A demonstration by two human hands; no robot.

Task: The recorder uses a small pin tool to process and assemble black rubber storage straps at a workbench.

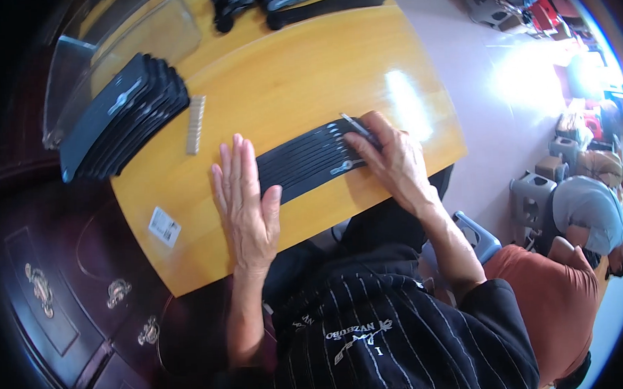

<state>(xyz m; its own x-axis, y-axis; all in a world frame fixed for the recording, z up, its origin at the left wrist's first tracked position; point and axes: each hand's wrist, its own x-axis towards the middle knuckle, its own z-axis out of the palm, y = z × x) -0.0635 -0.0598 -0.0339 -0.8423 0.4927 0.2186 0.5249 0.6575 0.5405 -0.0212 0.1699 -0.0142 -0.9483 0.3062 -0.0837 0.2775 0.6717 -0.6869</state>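
Observation:
A row of overlapping flat black pieces [303,160] lies on the yellow table in front of me, with small white marks near its right end. My left hand [246,208] stands on edge along the row's left end, fingers stretched out and holding nothing. At the right end, my right hand [393,156] is closed on a slim pen-like tool [350,120] with a silvery tip; its exact kind I cannot make out. The right thumb reaches down to the black pieces.
A thick stack of similar black pieces [124,116] leans at the far left, by a see-through plastic box [70,80]. Nearby lie a narrow pale strip [196,125] and a white label [164,226]. More black items [324,10] are at the back. People sit at right.

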